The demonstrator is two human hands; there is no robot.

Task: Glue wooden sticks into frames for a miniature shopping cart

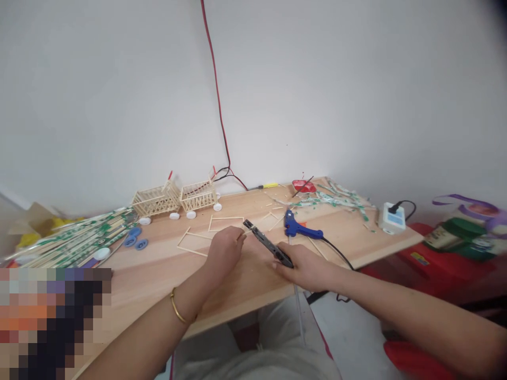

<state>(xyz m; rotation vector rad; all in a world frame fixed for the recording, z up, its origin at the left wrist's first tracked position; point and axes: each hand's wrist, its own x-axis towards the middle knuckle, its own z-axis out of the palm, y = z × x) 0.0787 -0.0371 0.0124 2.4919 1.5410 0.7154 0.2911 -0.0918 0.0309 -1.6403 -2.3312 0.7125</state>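
Note:
My left hand [225,249] rests on the wooden table [245,285], fingers curled in a pinch on a thin wooden stick [242,234] near a flat stick frame [194,244]. My right hand [303,266] is closed around the handle of a black cutter tool [266,243], whose tip points up and left toward the left hand's fingertips. A second stick frame [226,221] lies just behind. A blue glue gun [299,228] lies on the table right behind my right hand, its black cord trailing off the front edge.
Two small stick carts [174,198] with white wheels stand at the back. Wrapped stick bundles [75,240] and blue caps [135,238] lie left. Torn wrappers [335,199], a red dish [303,185] and a white power strip [392,218] sit right. Red boxes [439,264] stand beside the table.

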